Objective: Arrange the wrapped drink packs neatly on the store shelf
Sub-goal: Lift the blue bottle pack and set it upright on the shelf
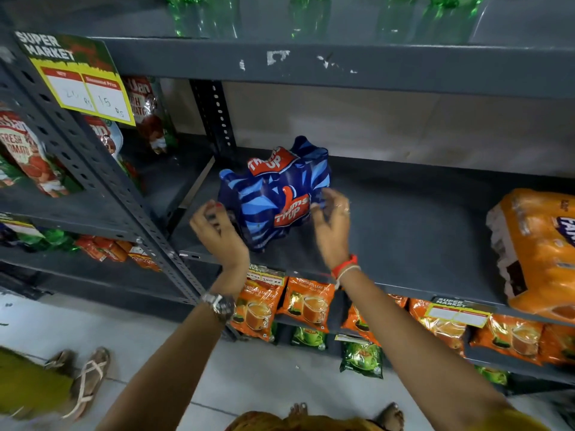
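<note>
A blue wrapped drink pack point(273, 194) with red labels sits on the grey middle shelf point(404, 225), near its left upright. My left hand point(217, 231) hovers just left of the pack with curled fingers, holding nothing. My right hand point(333, 225) is at the pack's right side, fingertips touching or nearly touching the wrap, fingers apart. An orange wrapped drink pack point(538, 250) lies at the right end of the same shelf, partly cut off by the frame edge.
Green bottles point(205, 17) stand on the shelf above. Tomato sauce pouches point(28, 150) fill the left bay behind a price sign point(81, 79). Orange tea packets point(308, 300) line the shelf below. Another person's sandalled foot point(87, 381) is on the floor at left.
</note>
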`<state>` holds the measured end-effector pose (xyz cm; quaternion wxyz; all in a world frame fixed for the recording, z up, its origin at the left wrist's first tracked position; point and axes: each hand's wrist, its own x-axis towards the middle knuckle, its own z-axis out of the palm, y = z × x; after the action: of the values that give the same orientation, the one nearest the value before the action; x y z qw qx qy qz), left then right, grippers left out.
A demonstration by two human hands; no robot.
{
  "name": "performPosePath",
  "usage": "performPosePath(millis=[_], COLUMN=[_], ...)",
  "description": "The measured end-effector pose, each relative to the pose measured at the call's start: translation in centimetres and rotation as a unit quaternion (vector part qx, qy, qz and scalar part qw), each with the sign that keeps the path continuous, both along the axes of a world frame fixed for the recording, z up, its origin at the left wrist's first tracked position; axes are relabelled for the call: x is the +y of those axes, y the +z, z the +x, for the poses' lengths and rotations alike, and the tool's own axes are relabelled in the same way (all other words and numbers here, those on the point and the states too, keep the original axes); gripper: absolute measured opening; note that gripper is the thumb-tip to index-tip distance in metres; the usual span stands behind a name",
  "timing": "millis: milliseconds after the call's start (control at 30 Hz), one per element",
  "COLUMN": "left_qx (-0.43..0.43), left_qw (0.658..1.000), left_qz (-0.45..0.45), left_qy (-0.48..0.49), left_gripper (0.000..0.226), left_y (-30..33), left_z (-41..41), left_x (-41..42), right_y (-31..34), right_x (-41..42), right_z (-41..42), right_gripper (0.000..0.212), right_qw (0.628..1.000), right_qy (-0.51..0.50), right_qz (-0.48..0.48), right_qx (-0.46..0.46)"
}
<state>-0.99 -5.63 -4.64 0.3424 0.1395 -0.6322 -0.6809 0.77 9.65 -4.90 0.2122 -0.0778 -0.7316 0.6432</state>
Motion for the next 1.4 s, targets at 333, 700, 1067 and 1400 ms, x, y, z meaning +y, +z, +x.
performPosePath(millis=[333,700,1067,1400], left_qx=[-0.006,-0.046,-0.015,0.190], left_qw=[0.984,0.986,0.993,0.960], left_qz=[-0.079,-0.070,-0.064,-0.164], left_qy=[-0.158,-0.145,-0.094,-0.126], left_gripper=[0.044,0.026,0.039,0.057], left_y=[-2.8,-1.8,-1.9,2.2], left_z=[1.2,-3.4,-0.3,1.9], left_x=[-0.1,-4.8,-5.1,3.1], right_y=[1.8,0.2,0.0,2.4], right_x=[3.2,-1.3,-2.8,3.6], right_z=[-7.4,0.7,2.7,4.9], right_gripper=[0.090,0.051,0.051,0.036], right_qw=[0.981,0.991,0.994,0.980], right_qy=[0.045,-0.003,-0.009,-0.182], right_qz=[-0.096,0.094,0.067,-0.075], right_qx=[-0.160,-0.093,-0.083,0.011])
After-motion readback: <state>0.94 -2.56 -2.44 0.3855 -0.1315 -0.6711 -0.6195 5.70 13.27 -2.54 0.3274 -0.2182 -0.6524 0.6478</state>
